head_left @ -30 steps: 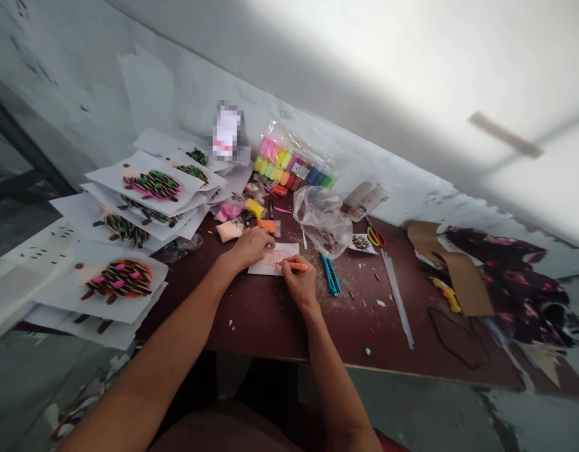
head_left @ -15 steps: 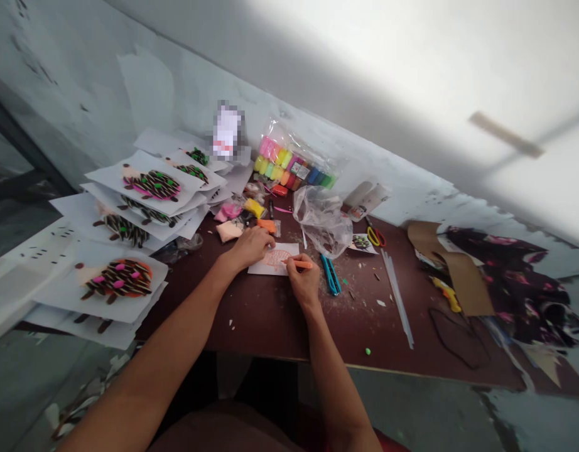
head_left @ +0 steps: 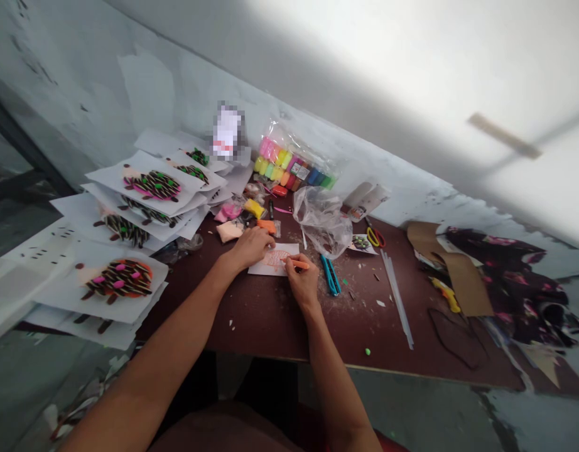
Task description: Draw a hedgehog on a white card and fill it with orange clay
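A small white card (head_left: pixel 256 267) with an orange outline drawing lies on the dark red table (head_left: pixel 270 320). My right hand (head_left: pixel 303 276) is closed round an orange pen (head_left: pixel 299 264), whose tip meets the right part of the drawing. At the card's upper left corner rests my left hand (head_left: pixel 254 243), palm down; whether its fingers are apart or pressed together is too small to make out. Just beyond it are packets of orange (head_left: pixel 267 226), peach (head_left: pixel 230 231) and yellow clay (head_left: pixel 254 208). A teal cutter (head_left: pixel 330 275) lies right of my right hand.
Stacked sheets with hedgehog figures (head_left: pixel 152 185) fill the left side. Coloured clay tubs (head_left: pixel 294 166) stand by the wall behind a crumpled plastic bag (head_left: pixel 322 220). Scissors (head_left: pixel 376 236), clear sticks (head_left: pixel 399 301), a yellow glue gun (head_left: pixel 446 294) and dark cloth (head_left: pixel 520 282) lie to the right.
My right hand and the orange pen have shifted very slightly, and the orange drawing shows a few more marks. My left hand has stayed in place.
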`<state>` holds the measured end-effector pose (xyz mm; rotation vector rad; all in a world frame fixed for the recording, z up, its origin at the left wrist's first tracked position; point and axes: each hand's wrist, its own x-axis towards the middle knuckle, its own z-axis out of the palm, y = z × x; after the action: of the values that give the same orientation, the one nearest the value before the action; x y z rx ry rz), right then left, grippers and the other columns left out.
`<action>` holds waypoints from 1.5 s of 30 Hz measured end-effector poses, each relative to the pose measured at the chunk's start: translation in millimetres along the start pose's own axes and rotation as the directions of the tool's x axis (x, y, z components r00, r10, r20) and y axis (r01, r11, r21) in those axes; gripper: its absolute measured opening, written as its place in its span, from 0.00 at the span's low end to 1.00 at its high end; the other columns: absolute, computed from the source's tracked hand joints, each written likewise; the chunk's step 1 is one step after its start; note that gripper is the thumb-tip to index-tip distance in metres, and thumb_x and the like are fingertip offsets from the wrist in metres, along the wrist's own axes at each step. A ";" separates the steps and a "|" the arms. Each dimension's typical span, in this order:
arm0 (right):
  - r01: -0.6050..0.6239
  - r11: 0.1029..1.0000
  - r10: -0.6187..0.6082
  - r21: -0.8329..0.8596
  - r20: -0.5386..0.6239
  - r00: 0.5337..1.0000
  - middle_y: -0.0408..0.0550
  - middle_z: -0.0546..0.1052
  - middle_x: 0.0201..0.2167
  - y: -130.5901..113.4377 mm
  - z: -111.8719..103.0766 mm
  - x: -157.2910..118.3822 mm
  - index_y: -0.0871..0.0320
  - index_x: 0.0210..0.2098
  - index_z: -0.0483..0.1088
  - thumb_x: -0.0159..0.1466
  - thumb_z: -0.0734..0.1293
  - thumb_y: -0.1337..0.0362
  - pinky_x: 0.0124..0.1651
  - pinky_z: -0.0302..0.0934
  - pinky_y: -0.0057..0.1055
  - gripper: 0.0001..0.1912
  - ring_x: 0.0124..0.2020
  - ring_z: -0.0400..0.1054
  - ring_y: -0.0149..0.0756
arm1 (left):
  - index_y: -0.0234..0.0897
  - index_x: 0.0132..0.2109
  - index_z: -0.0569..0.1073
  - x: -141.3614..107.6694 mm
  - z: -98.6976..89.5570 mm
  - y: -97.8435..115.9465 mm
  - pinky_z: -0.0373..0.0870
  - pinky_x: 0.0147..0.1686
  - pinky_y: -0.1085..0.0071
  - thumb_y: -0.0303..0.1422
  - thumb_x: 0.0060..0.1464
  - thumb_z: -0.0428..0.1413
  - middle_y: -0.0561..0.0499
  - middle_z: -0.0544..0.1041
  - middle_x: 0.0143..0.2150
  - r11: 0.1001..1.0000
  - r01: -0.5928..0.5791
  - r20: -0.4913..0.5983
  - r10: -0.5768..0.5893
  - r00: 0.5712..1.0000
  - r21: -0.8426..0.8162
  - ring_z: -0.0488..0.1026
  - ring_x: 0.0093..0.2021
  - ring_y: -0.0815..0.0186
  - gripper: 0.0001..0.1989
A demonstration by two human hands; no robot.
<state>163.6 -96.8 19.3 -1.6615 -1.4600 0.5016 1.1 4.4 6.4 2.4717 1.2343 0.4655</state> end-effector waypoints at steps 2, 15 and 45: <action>0.000 1.000 0.000 0.005 0.005 1.000 0.44 0.78 0.25 0.0 0.2 -0.2 0.57 0.28 0.74 0.61 0.64 0.55 0.30 0.58 0.28 0.14 0.23 0.66 0.32 | 0.40 0.44 0.84 0.1 0.9 -0.9 0.70 0.48 0.63 0.24 0.58 0.55 0.43 0.81 0.46 1.000 -0.005 -0.009 0.004 1.000 -0.014 0.76 0.49 0.56 0.14; -0.013 1.000 0.013 -0.009 -0.027 1.000 0.43 0.76 0.22 -2.4 0.1 -0.4 0.55 0.24 0.71 0.59 0.63 0.56 0.29 0.58 0.27 0.12 0.22 0.65 0.32 | 0.40 0.43 0.84 0.6 4.2 -3.8 0.70 0.49 0.64 0.23 0.57 0.55 0.44 0.81 0.45 1.000 -0.004 -0.026 0.004 1.000 -0.021 0.76 0.48 0.56 0.14; -0.031 0.999 0.031 -0.013 -0.022 0.999 0.42 0.73 0.20 -0.7 1.3 -1.9 0.55 0.22 0.69 0.57 0.63 0.56 0.28 0.55 0.27 0.12 0.22 0.65 0.32 | 0.40 0.44 0.84 -0.6 -1.0 1.5 0.70 0.49 0.63 0.23 0.58 0.56 0.43 0.81 0.46 1.000 0.016 -0.006 -0.016 1.000 -0.008 0.76 0.49 0.55 0.14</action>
<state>161.8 -98.1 18.8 -1.6979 -1.4262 0.4900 1.3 3.2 7.9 2.4535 1.2513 0.4736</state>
